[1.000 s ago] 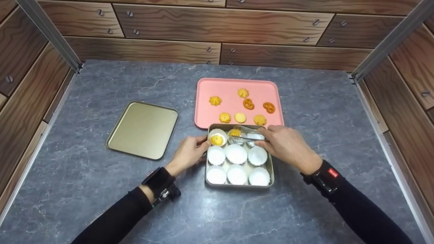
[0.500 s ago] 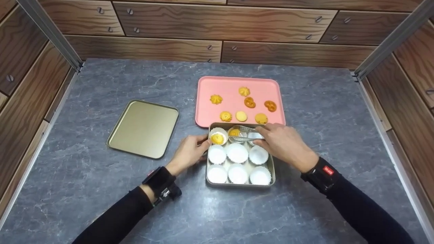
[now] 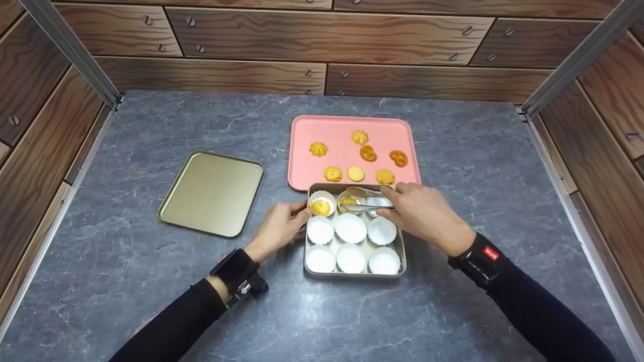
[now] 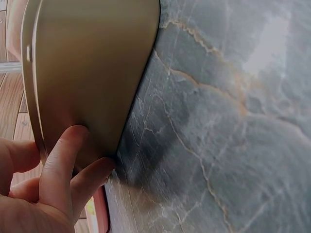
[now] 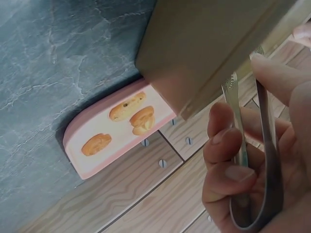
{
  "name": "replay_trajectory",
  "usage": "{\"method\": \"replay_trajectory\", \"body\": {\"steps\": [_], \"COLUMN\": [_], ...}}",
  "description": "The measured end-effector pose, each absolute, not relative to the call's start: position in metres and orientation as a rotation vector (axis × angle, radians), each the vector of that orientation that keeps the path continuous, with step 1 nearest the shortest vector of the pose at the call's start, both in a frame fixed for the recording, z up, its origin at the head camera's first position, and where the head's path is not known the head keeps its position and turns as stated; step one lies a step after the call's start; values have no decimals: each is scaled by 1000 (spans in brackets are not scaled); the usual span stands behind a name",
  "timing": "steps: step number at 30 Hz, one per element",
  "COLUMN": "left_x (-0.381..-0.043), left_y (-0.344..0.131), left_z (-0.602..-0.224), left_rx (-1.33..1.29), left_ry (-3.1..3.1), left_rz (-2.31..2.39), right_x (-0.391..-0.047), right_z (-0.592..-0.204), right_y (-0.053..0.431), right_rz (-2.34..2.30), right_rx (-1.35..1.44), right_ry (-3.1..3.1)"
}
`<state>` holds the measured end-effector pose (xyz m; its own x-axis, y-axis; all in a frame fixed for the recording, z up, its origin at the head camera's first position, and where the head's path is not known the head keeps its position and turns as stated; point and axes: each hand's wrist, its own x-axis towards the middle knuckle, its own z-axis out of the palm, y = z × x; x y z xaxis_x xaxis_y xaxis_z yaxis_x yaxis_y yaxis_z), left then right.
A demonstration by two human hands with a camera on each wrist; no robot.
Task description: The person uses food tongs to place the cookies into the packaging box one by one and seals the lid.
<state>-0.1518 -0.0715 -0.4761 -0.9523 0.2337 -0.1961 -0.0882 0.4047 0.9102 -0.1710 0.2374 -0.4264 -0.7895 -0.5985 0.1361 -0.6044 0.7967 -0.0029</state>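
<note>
A square metal tin (image 3: 355, 275) holds several white paper cups (image 3: 350, 229) in rows. My left hand (image 3: 282, 224) holds its left side, thumb at the rim and fingers against the outer wall (image 4: 97, 73). Above the tin's back right part, my right hand (image 3: 425, 216) grips metal tongs (image 3: 370, 206), seen bent round at their closed end in the right wrist view. The tong arms stand spread at the back middle cup, where a yellow cookie (image 3: 347, 201) lies low between the tips. Another yellow cookie (image 3: 320, 206) sits in the back left cup.
Behind the tin, partly overlapped by it, lies a pink tray (image 3: 299, 171) with several cookies (image 3: 355, 174) and two pretzel-shaped ones (image 3: 398, 158). The tin's flat lid (image 3: 211, 193) lies to the left. Wood-patterned walls (image 3: 322, 40) border the grey marbled table (image 3: 251, 311).
The tong tips have spread apart, and the cookie between them sits lower in the back middle cup. My left hand stays at the tin's side.
</note>
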Motion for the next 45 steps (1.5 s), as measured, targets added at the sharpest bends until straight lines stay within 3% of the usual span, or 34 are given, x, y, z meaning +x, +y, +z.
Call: {"method": "replay_trajectory", "body": {"steps": [11,26,45], "left_x": [-158,-155,-153], "left_y": [-70,-71,-71], "left_z": [-473,-475,-479], "left_rx": [144,122,156], "left_ry": [2396,2317,2321], "left_rz": [1546,1601,1672], "right_x": [-199,-263,-292], "right_z": [-404,-403,-410], "right_y": [240,183,132], "right_rz": [294,95,-144], "right_rx": [874,818,674], "right_ry": [-2871,-3002,-3084]}}
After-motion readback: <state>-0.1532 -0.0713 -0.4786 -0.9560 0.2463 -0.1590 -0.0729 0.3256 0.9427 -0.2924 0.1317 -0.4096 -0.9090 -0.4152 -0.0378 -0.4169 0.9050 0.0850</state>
